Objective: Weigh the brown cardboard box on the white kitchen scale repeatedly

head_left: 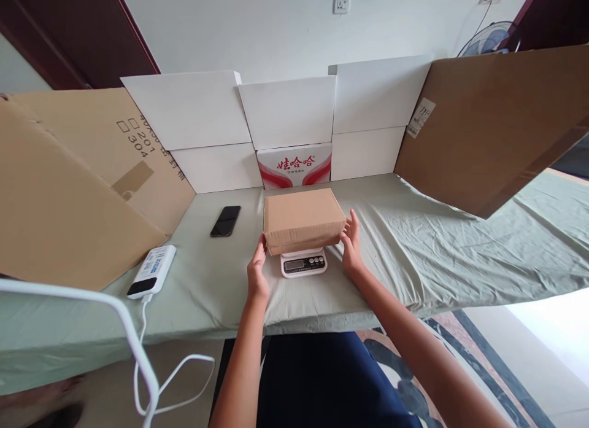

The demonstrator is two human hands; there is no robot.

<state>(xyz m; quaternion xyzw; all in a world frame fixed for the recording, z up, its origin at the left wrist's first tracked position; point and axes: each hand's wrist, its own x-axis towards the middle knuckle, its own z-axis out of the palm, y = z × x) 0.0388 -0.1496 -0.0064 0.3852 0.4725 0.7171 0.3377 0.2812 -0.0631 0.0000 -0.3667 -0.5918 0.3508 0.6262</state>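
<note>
A closed brown cardboard box [304, 216] is over a white digital scale [304, 266], covering its weighing plate. Only the scale's front panel shows, with a grey display and round buttons. My left hand [257, 271] touches the box's left front corner, its fingers partly hidden behind the side. At the right front corner, my right hand [350, 244] has its thumb near the front edge and its fingers along the side. The box is held between both hands. Whether it rests fully on the scale I cannot tell.
Left of the box lie a black phone [226, 221] and a white power bank [151, 271] with a white cable. White boxes [288, 113] and a red-and-white carton [295, 166] line the back. Large cardboard sheets [488, 127] flank the green-grey cloth [202, 293].
</note>
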